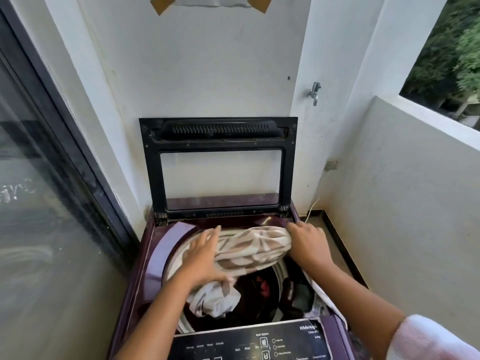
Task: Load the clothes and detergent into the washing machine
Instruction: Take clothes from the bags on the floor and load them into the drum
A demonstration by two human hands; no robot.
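A purple top-loading washing machine (145, 271) stands below me with its black glass lid (219, 141) raised against the wall. A bulky cream cloth with a brown leaf pattern (254, 248) lies across the back of the drum opening. My left hand (205, 258) grips its left end, with a bunch of the cloth hanging below the thumb. My right hand (307, 242) presses and holds its right end by the rim. Dark and red clothes (262, 287) lie deep in the drum. No detergent is in view.
The control panel (249, 344) runs along the near edge of the machine. A glass sliding door (52, 178) is close on the left. A wall tap (314, 92), a socket (331, 165) and a low balcony wall (405, 190) are on the right.
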